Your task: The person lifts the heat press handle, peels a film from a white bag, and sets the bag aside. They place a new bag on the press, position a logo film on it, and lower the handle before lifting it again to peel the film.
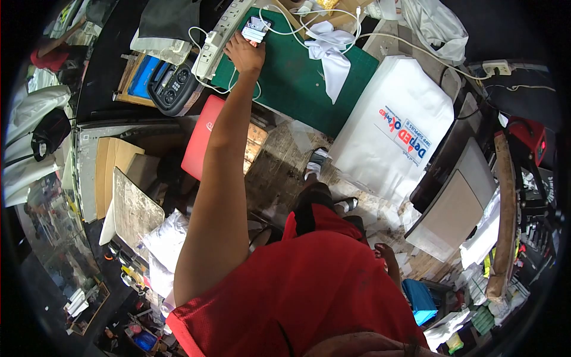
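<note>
My left hand [245,55] reaches far forward to the upper left corner of a green mat [285,80]. Its fingers are at a small stack of white and dark items [256,30], and their exact grip is too small to tell. A white power strip [229,30] lies just left of that hand. Low at my right side hangs my right hand [383,250], partly hidden by the red shirt, with its fingers curled. A crumpled white cloth [334,56] and a white cable lie on the mat.
A large white printed bag [395,128] lies right of the mat. On the left are a black radio-like device [173,86], a red chair-like object [201,137] and a worn board [134,208]. Grey panels [455,205] lean at right. Scraps litter the floor.
</note>
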A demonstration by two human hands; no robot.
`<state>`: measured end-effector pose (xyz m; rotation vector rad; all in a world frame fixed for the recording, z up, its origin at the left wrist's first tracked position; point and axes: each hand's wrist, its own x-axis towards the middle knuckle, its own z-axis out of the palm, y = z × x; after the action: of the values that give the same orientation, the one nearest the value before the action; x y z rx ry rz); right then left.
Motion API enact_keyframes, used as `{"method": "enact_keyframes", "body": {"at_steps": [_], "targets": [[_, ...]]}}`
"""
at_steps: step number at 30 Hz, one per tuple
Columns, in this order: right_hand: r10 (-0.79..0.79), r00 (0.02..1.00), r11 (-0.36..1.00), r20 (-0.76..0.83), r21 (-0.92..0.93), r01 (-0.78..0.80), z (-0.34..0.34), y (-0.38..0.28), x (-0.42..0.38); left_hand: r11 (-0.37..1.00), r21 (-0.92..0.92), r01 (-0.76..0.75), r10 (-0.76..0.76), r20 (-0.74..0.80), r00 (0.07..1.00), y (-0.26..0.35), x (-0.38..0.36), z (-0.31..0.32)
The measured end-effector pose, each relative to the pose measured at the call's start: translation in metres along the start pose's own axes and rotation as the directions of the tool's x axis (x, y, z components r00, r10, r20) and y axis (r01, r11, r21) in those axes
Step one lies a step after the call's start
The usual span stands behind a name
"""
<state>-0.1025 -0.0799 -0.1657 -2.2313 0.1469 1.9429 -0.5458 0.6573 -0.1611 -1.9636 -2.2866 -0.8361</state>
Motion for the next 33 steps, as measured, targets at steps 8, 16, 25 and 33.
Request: {"method": "enact_keyframes", "body": {"at_steps": [8,16,25,33], "targets": [[0.012,1.0,0.999,-0.015,-0.034,-0.012,0.0,-0.003,-0.004,1.0,0.002,-0.002,0.002,0.013,1.0,-0.001,0.0,0.0],[0.002,0.999,1.0,0.032,0.024,-0.003,-0.003,-0.002,0.0,1.0,-0.004,-0.019,0.019,0.004,1.0,0.0,-0.001,-0.002],[0.007,1.0,1.0,0.018,0.019,-0.007,0.0,-0.011,-0.009,1.0,0.01,-0.02,0.02,-0.013,1.0,0.0,-0.002,0.0],[-0.01,1.0,1.0,0.02,0.024,0.01,0.0,-0.013,-0.011,1.0,0.017,-0.022,0.023,-0.016,1.0,0.002,-0.003,-0.001]]}}
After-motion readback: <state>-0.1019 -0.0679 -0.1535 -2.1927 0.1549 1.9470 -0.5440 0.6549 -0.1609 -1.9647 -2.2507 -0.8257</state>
